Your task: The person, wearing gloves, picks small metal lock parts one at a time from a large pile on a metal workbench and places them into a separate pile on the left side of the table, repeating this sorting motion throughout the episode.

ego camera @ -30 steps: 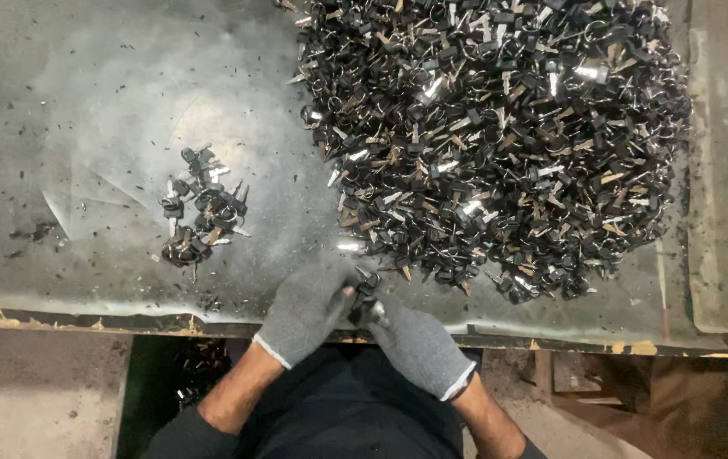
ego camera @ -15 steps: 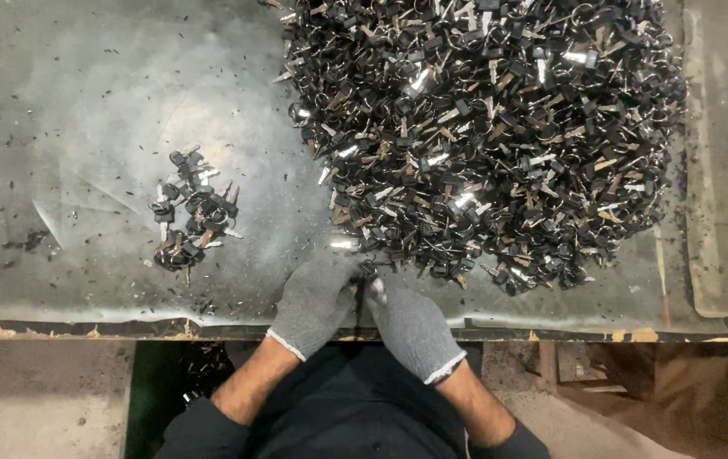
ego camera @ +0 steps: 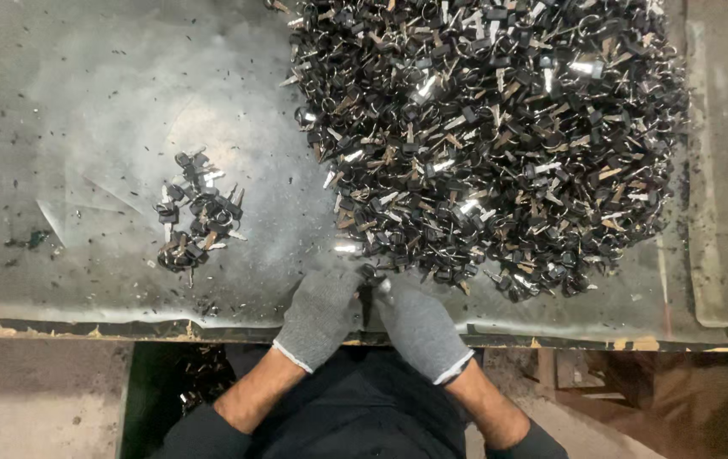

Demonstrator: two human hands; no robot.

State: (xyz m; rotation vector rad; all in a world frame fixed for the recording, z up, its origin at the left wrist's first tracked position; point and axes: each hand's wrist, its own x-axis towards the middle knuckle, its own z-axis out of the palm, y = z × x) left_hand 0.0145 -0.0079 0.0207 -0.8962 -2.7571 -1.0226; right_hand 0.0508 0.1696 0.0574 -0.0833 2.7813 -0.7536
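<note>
Head view: my gloved left hand (ego camera: pixel 320 313) and right hand (ego camera: pixel 419 327) met at the surface (ego camera: pixel 83 102) edge, fingers closed together on a small dark key (ego camera: pixel 367 285). Large key pile (ego camera: pixel 491 136) lay just beyond; small key cluster (ego camera: pixel 194 219) sat left, apart.

Bench: I see a grey, scuffed metal worktop (ego camera: pixel 83 76), speckled with dark flecks.
Floor: dusty concrete (ego camera: pixel 32 391) below.
Light: glare mid-worktop.
</note>
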